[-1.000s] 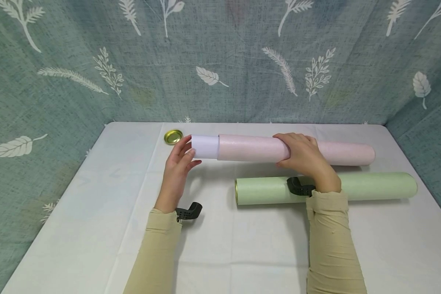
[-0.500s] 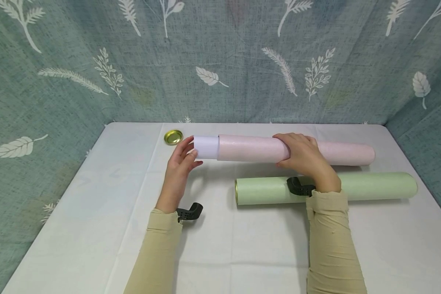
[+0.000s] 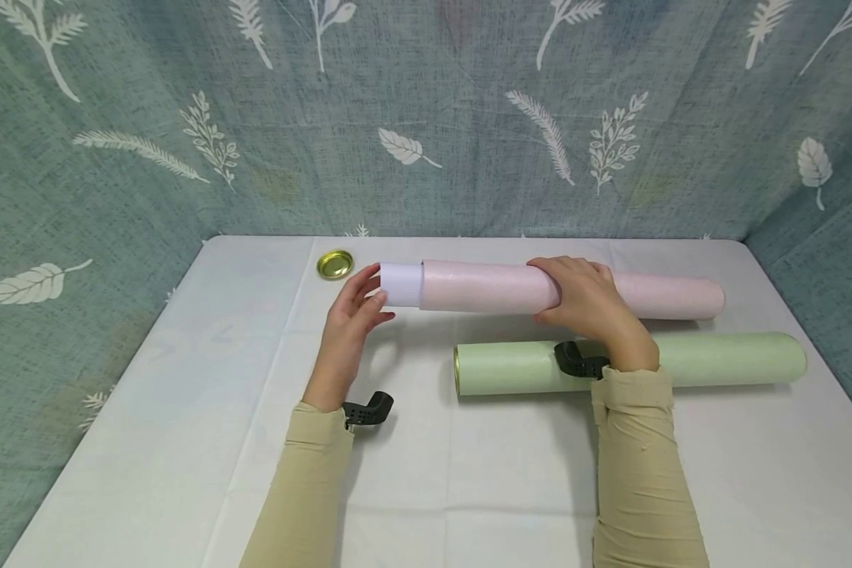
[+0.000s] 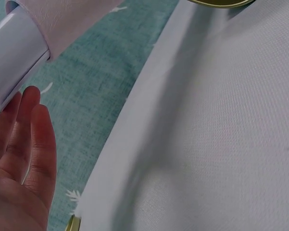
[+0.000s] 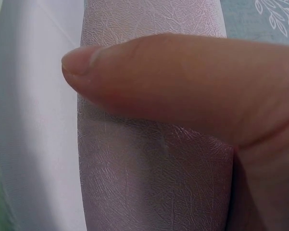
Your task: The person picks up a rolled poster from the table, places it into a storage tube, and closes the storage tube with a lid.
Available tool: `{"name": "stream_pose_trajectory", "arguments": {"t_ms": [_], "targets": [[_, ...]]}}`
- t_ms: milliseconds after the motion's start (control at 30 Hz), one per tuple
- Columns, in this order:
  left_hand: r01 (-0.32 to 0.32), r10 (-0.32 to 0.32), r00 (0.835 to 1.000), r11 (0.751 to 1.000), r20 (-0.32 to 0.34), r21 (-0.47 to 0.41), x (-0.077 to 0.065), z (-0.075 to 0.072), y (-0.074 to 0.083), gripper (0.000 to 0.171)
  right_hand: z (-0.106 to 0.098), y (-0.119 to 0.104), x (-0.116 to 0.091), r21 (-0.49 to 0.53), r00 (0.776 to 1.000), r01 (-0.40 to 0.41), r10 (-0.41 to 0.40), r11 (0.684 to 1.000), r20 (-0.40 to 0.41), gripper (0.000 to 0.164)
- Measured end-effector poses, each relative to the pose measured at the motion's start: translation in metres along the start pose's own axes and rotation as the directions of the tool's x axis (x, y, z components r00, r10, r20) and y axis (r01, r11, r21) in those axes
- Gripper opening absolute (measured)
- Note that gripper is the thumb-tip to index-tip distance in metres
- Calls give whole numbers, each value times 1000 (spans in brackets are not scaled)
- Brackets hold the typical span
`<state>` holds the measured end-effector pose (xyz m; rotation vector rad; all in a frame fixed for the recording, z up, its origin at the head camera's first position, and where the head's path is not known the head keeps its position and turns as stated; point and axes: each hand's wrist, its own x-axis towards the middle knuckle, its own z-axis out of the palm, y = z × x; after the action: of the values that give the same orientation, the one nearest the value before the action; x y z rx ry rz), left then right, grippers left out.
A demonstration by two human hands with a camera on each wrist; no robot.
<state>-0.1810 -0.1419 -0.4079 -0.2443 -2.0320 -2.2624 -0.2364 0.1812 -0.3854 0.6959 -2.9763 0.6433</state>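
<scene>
A roll of white paper juts from the left end of a pink tube. My left hand touches the roll's outer end, its thumb tip just overlapping the rim. In the left wrist view, extended fingers lie by the end of the paper roll; the thumb is out of sight there. Around the tube's middle, my right hand grips from above, holding it roughly level. Its thumb lies across the textured pink surface in the right wrist view.
A green tube lies on the white-covered table, partly beneath my right wrist. Behind my left hand, a round gold lid rests on the cloth. Patterned curtains border the table's back and sides.
My left hand has shifted slightly right, and the paper roll has slid a little farther into the pink tube. The right hand and the tube have stayed in place.
</scene>
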Motion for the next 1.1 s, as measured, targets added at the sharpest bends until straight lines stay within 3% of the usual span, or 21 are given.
{"name": "stream_pose_trajectory", "arguments": {"t_ms": [1100], "targets": [[-2, 1, 1000, 999, 2, 49, 2, 5, 1, 46, 0, -1, -1, 7, 1000, 2, -2, 1000, -9, 75]]}}
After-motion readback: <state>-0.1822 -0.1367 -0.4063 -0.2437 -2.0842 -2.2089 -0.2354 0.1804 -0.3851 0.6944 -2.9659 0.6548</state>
